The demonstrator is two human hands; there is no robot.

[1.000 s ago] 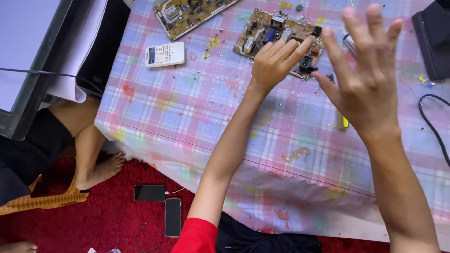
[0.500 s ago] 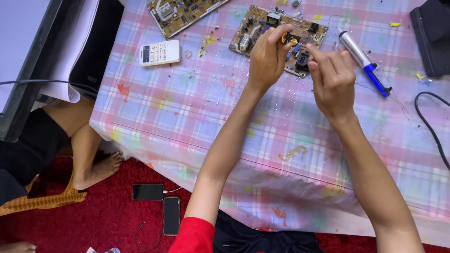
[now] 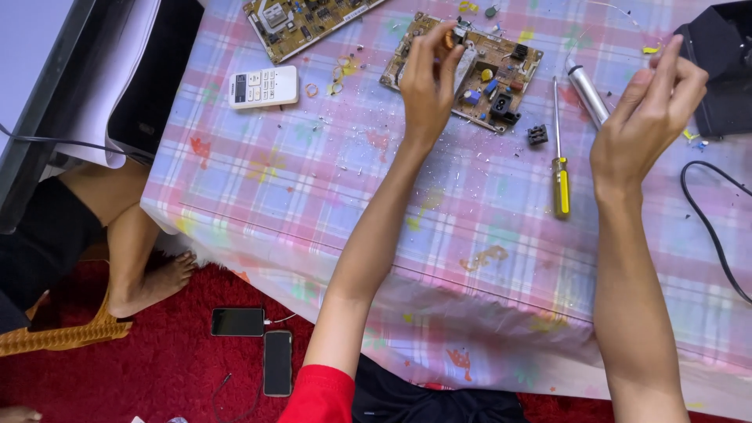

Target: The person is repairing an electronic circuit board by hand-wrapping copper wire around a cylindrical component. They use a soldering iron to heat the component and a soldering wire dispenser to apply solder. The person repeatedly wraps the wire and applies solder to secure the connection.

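Observation:
My left hand (image 3: 429,77) reaches over the brown circuit board (image 3: 501,66) on the checked tablecloth, and its fingertips pinch a small orange part (image 3: 449,37) at the board's far left corner. My right hand (image 3: 648,117) is lifted off to the right of the board, fingers close together and pointing away. Whether it holds anything is hidden. A silver pen-shaped tool (image 3: 586,92) lies just left of it. Between my arms lie a yellow-handled screwdriver (image 3: 560,180) and a small black component (image 3: 537,135).
A second circuit board (image 3: 301,23) and a white remote (image 3: 264,86) lie at the far left of the table (image 3: 313,196). A black box (image 3: 724,70) and black cable (image 3: 709,227) sit right. Another person's leg (image 3: 141,251) and two phones (image 3: 239,321) are on the red carpet.
My right hand has left the board and moved right and up, uncovering the screwdriver and the black component. My left hand has shifted to the board's far left corner.

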